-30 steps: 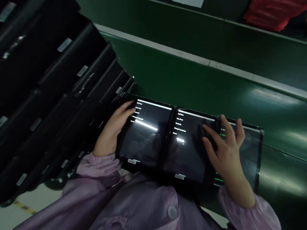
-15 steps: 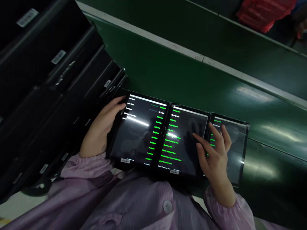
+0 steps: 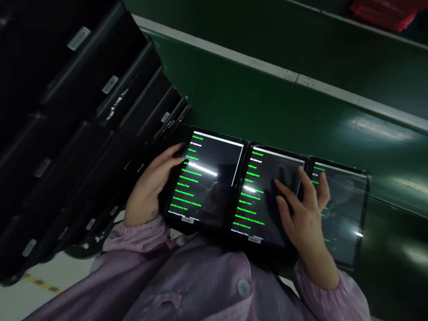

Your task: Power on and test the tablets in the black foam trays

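Note:
Three black tablets lie in a row on the green bench, screens up, with mostly green lines of test names. My left hand (image 3: 152,185) is closed at the side of the left tablet (image 3: 214,191), its fingertips on that edge. My right hand (image 3: 307,214) is open over the middle tablet (image 3: 264,171), fingers spread and slightly bent. Its fingertips are near the right part of that screen and reach toward the right tablet (image 3: 344,214), partly hidden behind the hand. I cannot tell whether those fingertips touch the glass.
A tall stack of black devices (image 3: 100,116) with white labels leans along the left. The green bench (image 3: 240,96) stretches behind the tablets, with a pale strip (image 3: 234,51) across it. A red bag (image 3: 384,13) is at the upper right.
The left tablet's screen has switched from a menu sliding aside to the full test list. The view has shifted, so everything appears farther right. Both hands stay at nearly the same places.

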Demonstrator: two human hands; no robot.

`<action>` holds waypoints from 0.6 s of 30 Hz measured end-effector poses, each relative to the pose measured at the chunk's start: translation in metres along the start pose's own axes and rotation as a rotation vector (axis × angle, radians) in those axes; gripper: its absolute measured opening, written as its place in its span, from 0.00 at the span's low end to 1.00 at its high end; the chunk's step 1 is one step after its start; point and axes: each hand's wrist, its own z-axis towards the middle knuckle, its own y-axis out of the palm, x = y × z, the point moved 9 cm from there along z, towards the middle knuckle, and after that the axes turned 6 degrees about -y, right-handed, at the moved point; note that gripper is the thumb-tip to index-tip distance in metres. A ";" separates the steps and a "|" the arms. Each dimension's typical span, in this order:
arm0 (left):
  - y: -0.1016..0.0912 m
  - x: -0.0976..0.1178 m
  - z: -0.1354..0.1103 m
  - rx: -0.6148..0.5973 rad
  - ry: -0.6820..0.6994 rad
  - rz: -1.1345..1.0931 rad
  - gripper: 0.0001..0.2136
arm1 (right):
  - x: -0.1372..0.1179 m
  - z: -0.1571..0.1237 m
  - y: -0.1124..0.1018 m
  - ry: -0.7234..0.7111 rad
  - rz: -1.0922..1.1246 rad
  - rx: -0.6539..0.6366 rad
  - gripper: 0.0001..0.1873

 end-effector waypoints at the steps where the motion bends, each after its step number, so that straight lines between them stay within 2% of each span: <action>1: 0.001 0.001 0.001 0.000 0.011 0.001 0.25 | 0.001 0.000 -0.002 0.001 0.009 0.012 0.16; 6: 0.010 -0.002 0.000 -0.005 -0.053 0.105 0.25 | 0.013 -0.008 -0.033 0.055 -0.018 0.161 0.16; 10: 0.008 -0.003 -0.009 0.120 -0.137 0.096 0.22 | 0.033 -0.026 -0.060 0.141 -0.151 0.237 0.16; 12: 0.012 -0.001 -0.015 0.125 -0.148 0.070 0.21 | 0.043 -0.036 -0.070 0.178 -0.218 0.255 0.16; 15: 0.014 0.007 -0.023 0.158 -0.114 0.060 0.19 | 0.055 -0.047 -0.075 0.231 -0.252 0.241 0.16; 18: 0.010 0.009 -0.029 0.240 -0.100 0.042 0.15 | 0.064 -0.051 -0.067 0.286 -0.223 0.194 0.18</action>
